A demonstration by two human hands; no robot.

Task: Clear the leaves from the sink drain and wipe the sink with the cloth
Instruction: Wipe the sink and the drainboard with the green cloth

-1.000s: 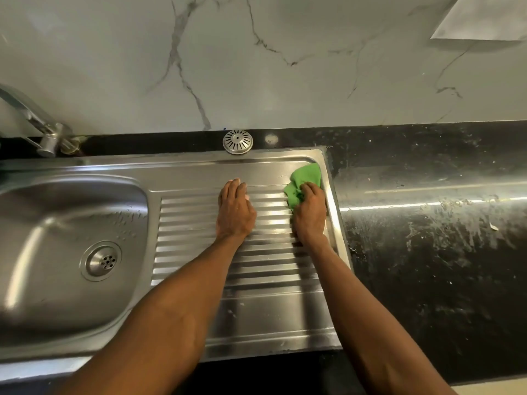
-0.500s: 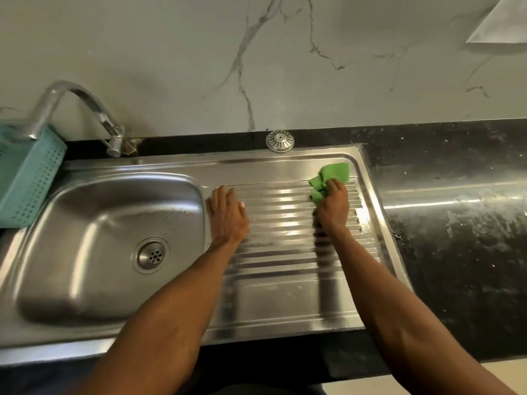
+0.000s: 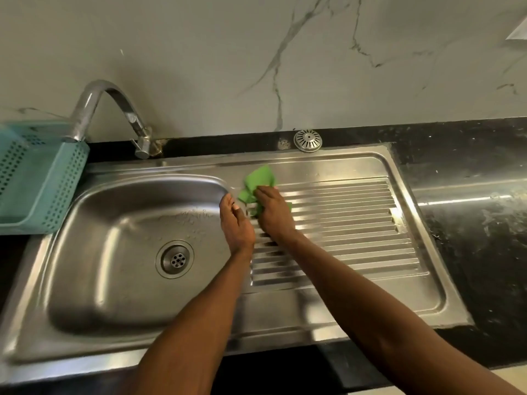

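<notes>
Head view: right hand (image 3: pixel 273 213) grips the crumpled green cloth (image 3: pixel 258 182) on the ribbed steel drainboard (image 3: pixel 342 223), fingers curled round it; left hand (image 3: pixel 236 223), loosely curled, holds nothing. Steel basin (image 3: pixel 114 238) and round drain (image 3: pixel 174 259) lie toward eight o'clock, nearer the left hand

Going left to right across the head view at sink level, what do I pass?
Teal perforated basket → sink basin drain → left hand → right hand pressing the green cloth → ribbed drainboard → black countertop.
</notes>
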